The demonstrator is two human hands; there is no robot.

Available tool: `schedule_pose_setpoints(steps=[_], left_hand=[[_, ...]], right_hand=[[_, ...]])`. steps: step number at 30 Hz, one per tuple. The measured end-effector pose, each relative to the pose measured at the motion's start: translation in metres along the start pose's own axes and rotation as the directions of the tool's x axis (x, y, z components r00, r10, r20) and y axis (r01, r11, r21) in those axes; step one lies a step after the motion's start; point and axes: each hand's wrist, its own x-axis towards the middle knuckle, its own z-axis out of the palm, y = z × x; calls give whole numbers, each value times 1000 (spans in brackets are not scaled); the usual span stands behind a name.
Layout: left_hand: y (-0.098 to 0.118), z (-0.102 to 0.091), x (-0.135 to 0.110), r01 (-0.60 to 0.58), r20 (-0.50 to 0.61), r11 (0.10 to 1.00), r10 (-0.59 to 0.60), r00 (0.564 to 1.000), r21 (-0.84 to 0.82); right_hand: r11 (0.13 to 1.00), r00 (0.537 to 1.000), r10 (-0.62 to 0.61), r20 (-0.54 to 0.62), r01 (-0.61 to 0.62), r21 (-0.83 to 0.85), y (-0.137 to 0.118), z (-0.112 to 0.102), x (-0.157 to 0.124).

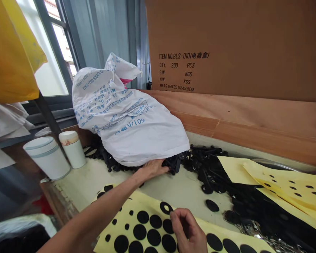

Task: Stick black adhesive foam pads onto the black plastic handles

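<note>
Has left hand [154, 168] at black plastic parts [176, 164] under white printed sack [144, 137], right hand [189, 232] half-curled over yellow paper sheet [147, 203] on pale surface [184, 196], can't tell either grip; looks part-done, with many round black stickers [139, 232] left on it.

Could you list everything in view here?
Sticker sheet: one, yellow, front
Discs: many, black, on sheet
Loose disc: one, black, on table
Small parts: many, black, around sack
Sack: one, white, centre
Metal pieces: many, silvery, lower right
Spotted sheets: several, yellow, right
Table: one, cream, beneath
Lidded containers: two, whitish, left
Hanging cloth: one, yellow, upper left
Pale cloth: count unclear, white, left
Carton: one, brown, upper right
Wooden ledge: one, brown, below carton
Window: one, grey, upper left
Wall: one, bluish, behind sack
Plastic bag: one, whitish, lower left
Left hand: one, bare, at sack's edge
Right hand: one, bare, over sheet
</note>
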Motion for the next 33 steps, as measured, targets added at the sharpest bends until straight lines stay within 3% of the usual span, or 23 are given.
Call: schedule_pose_setpoints(steps=[5, 11, 15, 18, 20, 22, 24, 26, 28, 33], left_hand=[[27, 21, -31, -69, -15, 996, 68, 998, -64], [50, 18, -65, -110, 30, 965, 121, 992, -238], [65, 0, -93, -81, 1, 920, 88, 996, -384], [71, -14, -114, -38, 21, 857, 56, 998, -514], [72, -20, -127, 89, 81, 699, -45, 996, -710], [74, -20, -140, 228, 188, 362, -143, 972, -904], [77, -16, -150, 217, 212, 5, -187, 959, -976], [84, -9, -157, 119, 170, -202, -257, 951, -972], [92, -1, -162, 87, 176, -246, -368, 913, -965], [100, 7, -165, 181, 192, -73, -512, 837, -981]], right_hand=[[992, 990, 86, -111, -75, 97, -15, -21, 6], [970, 967, 160, -196, -117, 212, -18, -44, 16], [973, 968, 13, -249, 45, 225, -12, -48, 22], [990, 994, -67, -88, 77, 122, -8, -45, 25], [987, 999, -17, 46, 9, 162, -7, -42, 24], [954, 992, 69, 105, -97, 282, -10, -39, 20], [881, 973, 193, 126, -228, 415, -13, -34, 15], [785, 939, 304, 163, -344, 515, -15, -27, 9], [736, 924, 337, 183, -379, 561, -12, -16, 1], [824, 955, 270, 122, -295, 483, -5, -1, -9]])
